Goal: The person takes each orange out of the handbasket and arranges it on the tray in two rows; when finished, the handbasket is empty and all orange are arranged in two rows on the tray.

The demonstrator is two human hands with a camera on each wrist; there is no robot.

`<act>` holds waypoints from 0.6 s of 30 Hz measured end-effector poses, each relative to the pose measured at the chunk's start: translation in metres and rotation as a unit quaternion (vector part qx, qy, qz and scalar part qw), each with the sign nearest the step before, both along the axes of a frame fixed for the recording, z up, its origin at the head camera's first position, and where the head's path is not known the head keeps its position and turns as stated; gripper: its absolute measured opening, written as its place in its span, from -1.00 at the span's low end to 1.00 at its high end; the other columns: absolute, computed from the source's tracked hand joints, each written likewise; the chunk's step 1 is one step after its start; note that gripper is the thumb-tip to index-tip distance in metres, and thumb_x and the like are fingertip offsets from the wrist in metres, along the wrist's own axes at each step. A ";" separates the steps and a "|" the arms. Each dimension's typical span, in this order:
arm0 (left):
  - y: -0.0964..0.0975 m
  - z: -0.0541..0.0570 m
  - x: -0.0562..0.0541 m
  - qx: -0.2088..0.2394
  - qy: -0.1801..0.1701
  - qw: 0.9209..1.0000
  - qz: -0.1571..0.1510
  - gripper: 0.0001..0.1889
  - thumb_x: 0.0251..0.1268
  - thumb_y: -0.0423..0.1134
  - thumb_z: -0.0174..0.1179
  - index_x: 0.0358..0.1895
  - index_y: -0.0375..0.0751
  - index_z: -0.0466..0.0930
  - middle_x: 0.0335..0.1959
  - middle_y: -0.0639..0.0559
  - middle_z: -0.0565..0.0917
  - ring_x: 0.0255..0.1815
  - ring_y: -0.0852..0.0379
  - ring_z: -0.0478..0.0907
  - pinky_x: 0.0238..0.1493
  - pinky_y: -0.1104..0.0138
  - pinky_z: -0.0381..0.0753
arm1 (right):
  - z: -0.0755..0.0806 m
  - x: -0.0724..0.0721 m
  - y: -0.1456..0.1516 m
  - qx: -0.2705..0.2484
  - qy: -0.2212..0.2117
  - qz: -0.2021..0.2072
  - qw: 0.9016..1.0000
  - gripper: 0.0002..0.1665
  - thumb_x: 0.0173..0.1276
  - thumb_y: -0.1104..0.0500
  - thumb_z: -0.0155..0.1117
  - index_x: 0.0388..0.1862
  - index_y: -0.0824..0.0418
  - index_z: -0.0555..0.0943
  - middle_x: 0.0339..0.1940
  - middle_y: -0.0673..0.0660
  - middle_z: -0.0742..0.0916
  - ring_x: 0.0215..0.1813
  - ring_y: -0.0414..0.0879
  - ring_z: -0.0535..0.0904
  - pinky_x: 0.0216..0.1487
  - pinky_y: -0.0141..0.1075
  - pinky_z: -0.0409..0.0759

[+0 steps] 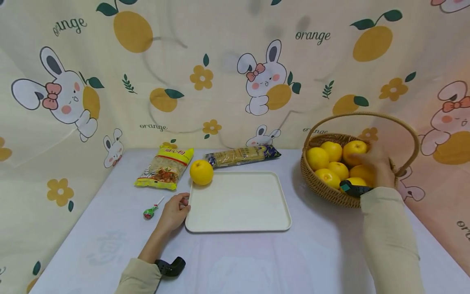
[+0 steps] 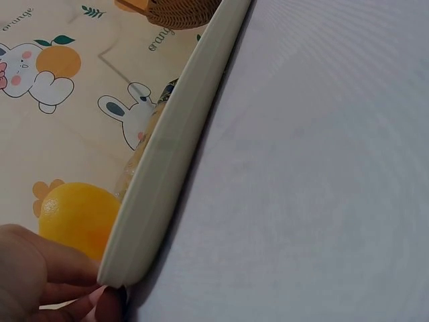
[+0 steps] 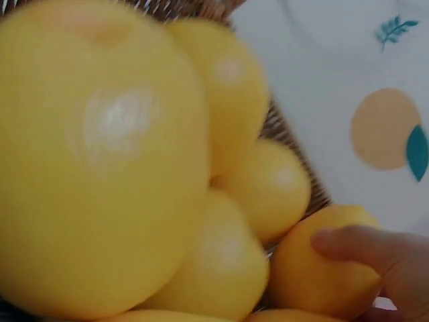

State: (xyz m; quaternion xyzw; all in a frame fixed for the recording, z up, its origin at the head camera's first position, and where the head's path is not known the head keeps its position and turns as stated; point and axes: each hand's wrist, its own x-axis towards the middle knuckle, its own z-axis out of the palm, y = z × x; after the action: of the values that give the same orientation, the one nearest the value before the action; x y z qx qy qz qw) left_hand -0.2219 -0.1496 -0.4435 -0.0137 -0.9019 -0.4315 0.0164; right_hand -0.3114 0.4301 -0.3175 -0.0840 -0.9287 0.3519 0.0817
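My left hand [image 1: 174, 211] pinches the left edge of a cream rectangular tray [image 1: 240, 204]. In the left wrist view, its fingers [image 2: 60, 258] meet the tray's rim [image 2: 164, 161] at the corner. A single orange [image 1: 201, 173] sits at the tray's far left corner. On the right, my right hand [image 1: 378, 161] reaches into a wicker basket [image 1: 312, 185] of several yellow-orange fruits [image 1: 327, 178]. The right wrist view shows the thumb [image 3: 342, 243] on an orange [image 3: 315, 275] in the basket; the other fingers are mostly hidden.
Behind the tray lies a long clear packet [image 1: 242, 156] with dark blue ends. A yellow food bag [image 1: 165, 167] and a green-wrapped lollipop [image 1: 149, 212] lie to the left. The basket's tall handle [image 1: 361, 114] arches over the fruit. A printed cloth [image 1: 224, 102] hangs behind the table.
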 end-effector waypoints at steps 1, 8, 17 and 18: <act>0.000 0.000 0.000 0.000 0.000 1.000 -0.001 -0.58 0.16 -0.44 0.12 0.13 -0.44 0.44 -0.26 -0.13 0.51 -0.32 0.07 0.42 -0.28 0.31 0.40 | 0.001 0.000 -0.001 -0.003 0.012 0.000 1.000 -0.02 0.24 -0.04 0.25 0.42 0.39 0.01 0.29 0.55 0.22 0.22 0.39 0.15 0.25 0.19 0.10; 0.001 0.002 0.002 -0.004 0.002 1.000 0.000 -0.58 0.16 -0.44 0.13 0.12 -0.44 0.44 -0.28 -0.13 0.52 -0.33 0.07 0.43 -0.30 0.32 0.40 | 0.021 0.007 -0.014 -0.034 0.025 0.007 0.999 0.03 0.18 -0.23 0.24 0.40 0.29 0.05 0.25 0.41 0.25 0.15 0.27 0.22 0.14 0.08 0.26; 0.000 0.000 0.000 -0.001 0.005 1.000 -0.005 -0.58 0.15 -0.43 0.13 0.12 -0.44 0.44 -0.28 -0.12 0.51 -0.33 0.07 0.43 -0.28 0.31 0.41 | 0.054 0.024 -0.037 0.027 -0.056 0.101 0.993 0.01 0.23 -0.37 0.04 0.48 0.08 -0.01 0.31 0.48 0.23 0.18 0.32 0.21 0.11 0.13 0.22; 0.000 0.000 0.000 0.000 0.005 1.000 -0.006 -0.58 0.15 -0.44 0.13 0.12 -0.44 0.44 -0.28 -0.12 0.51 -0.33 0.07 0.43 -0.28 0.31 0.41 | 0.056 0.026 -0.040 0.040 -0.058 0.117 0.991 -0.03 0.25 -0.36 0.03 0.47 0.08 0.02 0.30 0.45 0.28 0.16 0.28 0.27 0.11 0.09 0.27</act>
State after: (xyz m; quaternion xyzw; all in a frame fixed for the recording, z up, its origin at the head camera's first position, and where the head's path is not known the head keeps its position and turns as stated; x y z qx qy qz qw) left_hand -0.2220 -0.1498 -0.4435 -0.0210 -0.9015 -0.4318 0.0182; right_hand -0.2850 0.3897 -0.2611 0.0082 -0.9485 0.3165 -0.0103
